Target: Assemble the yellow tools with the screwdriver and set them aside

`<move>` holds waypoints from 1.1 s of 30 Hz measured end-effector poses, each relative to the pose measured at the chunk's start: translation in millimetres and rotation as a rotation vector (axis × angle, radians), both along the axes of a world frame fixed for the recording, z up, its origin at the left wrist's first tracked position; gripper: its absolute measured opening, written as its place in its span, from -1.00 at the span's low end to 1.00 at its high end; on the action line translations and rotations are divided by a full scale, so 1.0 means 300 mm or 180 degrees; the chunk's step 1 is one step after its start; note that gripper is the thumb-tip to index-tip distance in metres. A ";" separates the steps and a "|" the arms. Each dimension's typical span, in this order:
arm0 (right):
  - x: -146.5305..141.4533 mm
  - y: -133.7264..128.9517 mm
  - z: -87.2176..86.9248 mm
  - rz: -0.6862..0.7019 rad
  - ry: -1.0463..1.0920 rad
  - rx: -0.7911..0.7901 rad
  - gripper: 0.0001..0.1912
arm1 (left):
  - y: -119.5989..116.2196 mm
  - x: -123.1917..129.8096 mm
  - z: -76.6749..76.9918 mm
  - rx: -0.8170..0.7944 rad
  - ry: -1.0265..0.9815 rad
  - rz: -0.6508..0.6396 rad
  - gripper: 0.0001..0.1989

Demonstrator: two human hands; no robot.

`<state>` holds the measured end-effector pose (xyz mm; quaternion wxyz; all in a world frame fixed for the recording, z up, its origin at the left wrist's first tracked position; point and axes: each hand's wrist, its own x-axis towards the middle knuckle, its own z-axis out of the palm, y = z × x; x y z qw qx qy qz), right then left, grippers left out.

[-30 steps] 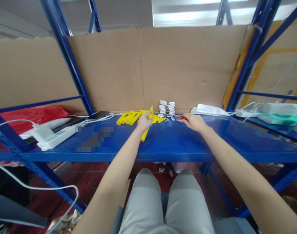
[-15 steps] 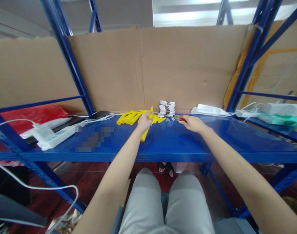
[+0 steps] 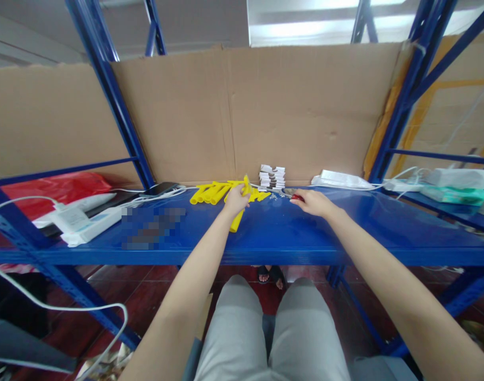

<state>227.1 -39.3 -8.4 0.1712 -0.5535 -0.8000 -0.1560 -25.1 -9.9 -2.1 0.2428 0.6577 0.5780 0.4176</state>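
Observation:
My left hand (image 3: 236, 199) is closed on a yellow tube piece (image 3: 246, 181), whose top sticks up above the fingers. In my right hand (image 3: 316, 202) is a red-handled metal tool (image 3: 297, 198), pointing left toward the small parts; its exact kind is too small to make out. Several yellow tubes (image 3: 212, 194) lie side by side left of my left hand, and another yellow tube (image 3: 236, 222) lies just in front of it. Flat yellow pieces (image 3: 261, 196) rest between the hands. Tiny silvery bits (image 3: 274, 196) are scattered below a stack of white pieces (image 3: 272, 177).
The blue shelf (image 3: 289, 233) is backed by a cardboard sheet (image 3: 297, 106) between blue posts. A white power strip (image 3: 94, 225), cables and a dark phone-like object (image 3: 162, 188) are at left. A white packet (image 3: 340, 180) lies at the back right.
My left hand has barely shifted and keeps the yellow piece. The red-handled tool in my right hand has moved very slightly left and down.

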 end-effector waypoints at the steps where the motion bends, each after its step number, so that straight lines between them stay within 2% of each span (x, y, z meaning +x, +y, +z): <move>1: 0.000 -0.001 0.000 0.0007 0.0012 -0.0008 -0.70 | -0.001 0.000 0.000 -0.0002 -0.0018 0.0000 -0.45; 16: -0.010 -0.008 0.005 -0.0045 0.0091 -0.0133 -0.70 | 0.020 -0.001 -0.015 -0.0001 -0.0293 -0.0065 -0.43; 26: 0.009 0.016 -0.006 -0.0230 0.0131 -0.0498 -0.73 | 0.013 0.001 -0.014 -0.0004 -0.0369 -0.0150 -0.43; 33: 0.050 0.041 -0.017 -0.0538 0.0047 -0.0644 -0.73 | 0.009 0.006 -0.013 -0.0158 -0.0443 -0.0248 -0.42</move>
